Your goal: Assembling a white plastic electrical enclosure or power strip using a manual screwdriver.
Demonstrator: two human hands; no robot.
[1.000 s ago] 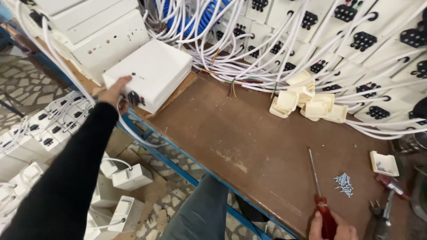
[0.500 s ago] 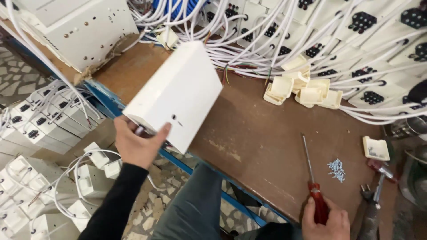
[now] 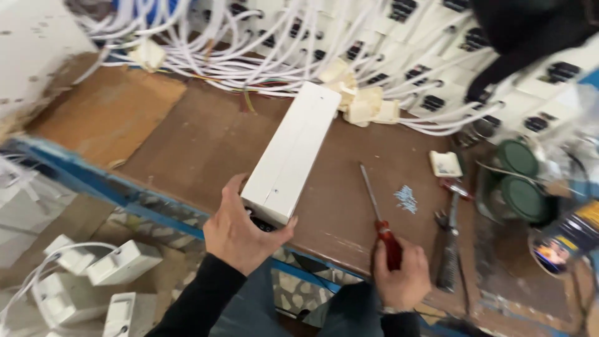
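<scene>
While gripped: white box [image 3: 292, 153], screwdriver [image 3: 379, 218].

Box [image 3: 292, 150] plain white; screwdriver [image 3: 380, 218] red handle, grey metal shaft; desk [image 3: 206, 137] brown, worn, lighter tan patch at left, blue edge; cables [image 3: 249, 56] white; sockets [image 3: 430, 103] white with black faces; small caps [image 3: 365, 103] cream; jar lids [image 3: 521, 181] dark green; sleeve [image 3: 199, 299] black; floor [image 3: 293, 293] mottled grey-beige
</scene>
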